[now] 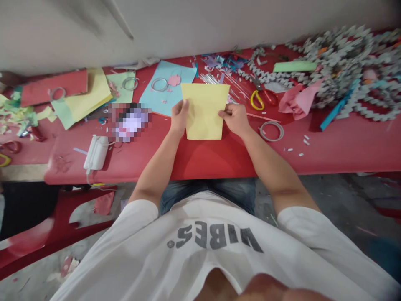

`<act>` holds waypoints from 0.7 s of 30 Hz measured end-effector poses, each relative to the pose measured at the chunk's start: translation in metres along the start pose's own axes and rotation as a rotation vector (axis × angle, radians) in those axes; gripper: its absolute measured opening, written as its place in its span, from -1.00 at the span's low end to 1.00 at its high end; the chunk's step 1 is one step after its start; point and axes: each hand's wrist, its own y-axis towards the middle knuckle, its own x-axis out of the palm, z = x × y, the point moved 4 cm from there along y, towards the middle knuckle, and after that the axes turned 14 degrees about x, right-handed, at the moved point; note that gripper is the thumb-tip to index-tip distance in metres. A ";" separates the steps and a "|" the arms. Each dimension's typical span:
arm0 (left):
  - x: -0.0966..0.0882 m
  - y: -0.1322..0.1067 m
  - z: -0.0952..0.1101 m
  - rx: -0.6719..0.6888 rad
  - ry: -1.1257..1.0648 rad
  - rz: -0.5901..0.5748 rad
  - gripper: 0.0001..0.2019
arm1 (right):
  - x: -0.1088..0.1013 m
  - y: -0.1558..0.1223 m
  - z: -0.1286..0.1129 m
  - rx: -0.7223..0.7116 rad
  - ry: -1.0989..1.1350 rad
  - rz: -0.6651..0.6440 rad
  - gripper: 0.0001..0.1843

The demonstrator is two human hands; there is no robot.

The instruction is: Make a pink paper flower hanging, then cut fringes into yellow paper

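A plain yellow sheet of paper (205, 113) is held up over the front of the red table (213, 161), tilted toward me. My left hand (179, 117) grips its left edge, thumb on the near face and fingers behind. On the opposite edge, my right hand (234, 118) pinches the paper between thumb and fingers. Behind the sheet lies a light blue sheet (184, 74) with a ring (159, 85) and a pink paper piece (174, 80) on it. Scissors with yellow and red handles (257, 100) rest to the right of my right hand.
Grey zigzag strips (341, 50) pile up at the right, near crumpled pink paper (299, 100). A ring (271, 131) lies right of my arm. At left are a white power bank (97, 153) with a cable, a blurred-out phone-like object (131, 122) and a red sheet (54, 88).
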 end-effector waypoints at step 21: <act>-0.004 -0.001 0.020 -0.015 -0.131 0.017 -0.12 | -0.005 -0.019 -0.021 -0.162 0.211 0.012 -0.49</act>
